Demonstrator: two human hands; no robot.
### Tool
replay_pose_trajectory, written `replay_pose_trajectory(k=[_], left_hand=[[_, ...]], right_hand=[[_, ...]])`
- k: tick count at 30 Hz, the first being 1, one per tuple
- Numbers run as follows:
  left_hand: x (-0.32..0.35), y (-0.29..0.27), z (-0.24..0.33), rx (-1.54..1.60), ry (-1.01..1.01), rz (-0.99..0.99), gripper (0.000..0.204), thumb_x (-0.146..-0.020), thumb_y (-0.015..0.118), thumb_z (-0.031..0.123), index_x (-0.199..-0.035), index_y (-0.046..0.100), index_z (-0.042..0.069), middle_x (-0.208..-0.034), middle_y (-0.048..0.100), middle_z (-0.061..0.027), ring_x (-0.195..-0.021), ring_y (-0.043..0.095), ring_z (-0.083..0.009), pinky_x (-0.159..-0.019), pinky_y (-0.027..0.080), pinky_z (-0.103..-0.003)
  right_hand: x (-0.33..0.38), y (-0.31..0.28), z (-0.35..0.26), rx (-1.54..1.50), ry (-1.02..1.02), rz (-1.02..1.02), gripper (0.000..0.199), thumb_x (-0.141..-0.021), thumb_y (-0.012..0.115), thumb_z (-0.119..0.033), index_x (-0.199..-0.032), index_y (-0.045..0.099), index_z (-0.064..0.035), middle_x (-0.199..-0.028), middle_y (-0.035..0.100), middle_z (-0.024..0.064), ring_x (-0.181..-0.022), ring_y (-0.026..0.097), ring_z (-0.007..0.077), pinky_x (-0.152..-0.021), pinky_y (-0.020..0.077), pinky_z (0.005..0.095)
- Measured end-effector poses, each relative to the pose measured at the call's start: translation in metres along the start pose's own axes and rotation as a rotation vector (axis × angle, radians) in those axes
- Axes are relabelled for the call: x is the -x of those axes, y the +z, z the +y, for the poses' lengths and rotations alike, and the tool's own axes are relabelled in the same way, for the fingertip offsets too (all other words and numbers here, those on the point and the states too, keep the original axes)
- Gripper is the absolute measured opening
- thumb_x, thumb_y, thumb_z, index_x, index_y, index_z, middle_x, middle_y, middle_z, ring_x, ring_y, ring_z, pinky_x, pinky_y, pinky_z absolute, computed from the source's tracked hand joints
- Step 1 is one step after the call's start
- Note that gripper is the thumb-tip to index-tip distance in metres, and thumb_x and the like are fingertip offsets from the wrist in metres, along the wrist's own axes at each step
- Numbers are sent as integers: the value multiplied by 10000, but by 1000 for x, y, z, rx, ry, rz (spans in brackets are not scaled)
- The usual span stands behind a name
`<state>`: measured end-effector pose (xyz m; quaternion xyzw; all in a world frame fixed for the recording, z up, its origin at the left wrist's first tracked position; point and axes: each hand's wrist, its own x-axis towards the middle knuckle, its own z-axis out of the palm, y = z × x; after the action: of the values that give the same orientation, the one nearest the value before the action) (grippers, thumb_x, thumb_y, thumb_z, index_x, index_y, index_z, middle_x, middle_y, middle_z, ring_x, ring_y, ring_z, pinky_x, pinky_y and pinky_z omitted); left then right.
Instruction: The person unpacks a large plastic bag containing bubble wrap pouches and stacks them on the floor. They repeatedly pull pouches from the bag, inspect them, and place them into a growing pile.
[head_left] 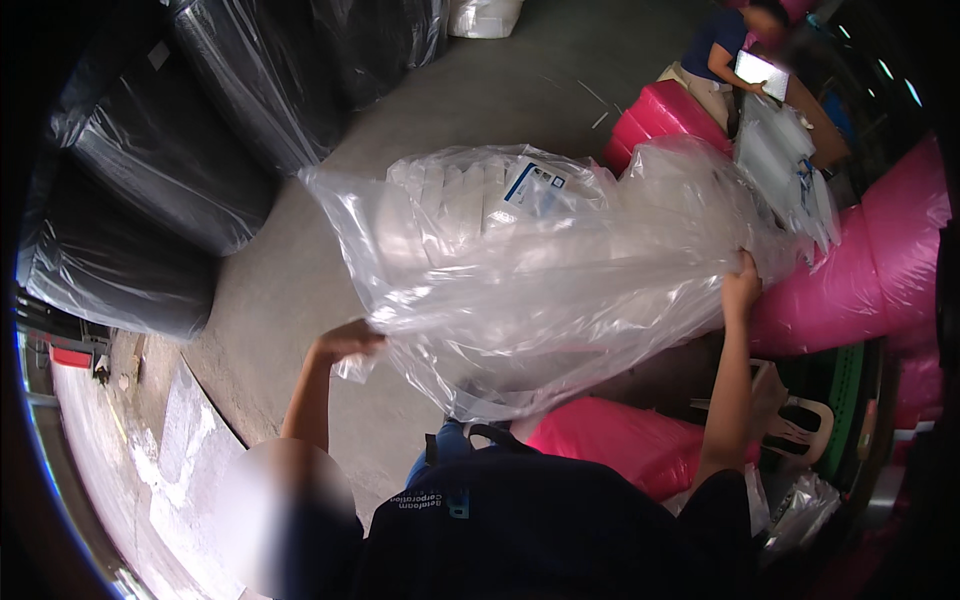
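Bag (560, 290): large, clear plastic, crinkled, glossy with light reflections. Held up in air, stretched roughly level between left hand (345, 343) at its lower left corner and right hand (741, 288) at its right edge. Lower edge sags in loose folds. Contents: stack of white pieces (450, 200), seen through film in upper left part; white label (535, 187) with blue mark beside them, near top.

Both our arms are raised and spread wide apart. Our left hand (345, 343) sits lower, forearm bare, fingers closed in a pinching grip. Our right hand (741, 288) reaches higher on a nearly straight arm, fingers curled shut, dark sleeve at the shoulder.
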<state>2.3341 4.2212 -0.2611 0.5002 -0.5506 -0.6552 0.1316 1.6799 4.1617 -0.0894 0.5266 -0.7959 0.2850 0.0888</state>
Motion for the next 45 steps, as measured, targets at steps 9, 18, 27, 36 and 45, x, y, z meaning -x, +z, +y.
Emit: replay_pose_trajectory(k=[9,18,27,36,45], left_hand=[[40,-121,96,-1148,142,1439,261,-750,546,-2,-1006,593,4,-946,617,-210,-847,612,-341,-746,481,-380],[42,-195,0,-688,-227,466,246,-796,625,263,-932,679,65,-877,657,-175,-872,626,-258,-763,466,-333],[-11,-212,44,442,-45,329,395,-830,582,347,-1058,608,25,-915,644,-119,-770,596,-215,-713,475,-352],[-56,-83,129,561,360,406,446,-699,669,-21,-1069,504,165,-980,530,-4,-926,506,-152,-880,359,-272],[-208,-30,67,-1271,-650,114,575,-781,636,154,-1315,445,247,-1215,471,-231,-1082,537,-362,-882,479,-449]], right_hand=[[101,89,-1,-43,280,-1132,386,-822,556,-427,-802,562,-42,-735,570,94,-574,525,168,-486,447,303],[70,13,24,-973,487,-976,231,-816,577,-74,-1029,593,14,-991,628,103,-901,605,208,-802,489,330],[33,47,12,-754,843,-952,439,-746,713,-384,-1027,584,-73,-1042,561,69,-974,529,161,-779,453,372],[17,135,212,-503,615,-277,489,-814,577,-183,-1253,440,-14,-1223,505,189,-1009,563,313,-848,462,364],[68,289,158,-232,692,-592,519,-826,596,-170,-1302,395,-116,-1315,399,198,-983,565,359,-801,500,465]])
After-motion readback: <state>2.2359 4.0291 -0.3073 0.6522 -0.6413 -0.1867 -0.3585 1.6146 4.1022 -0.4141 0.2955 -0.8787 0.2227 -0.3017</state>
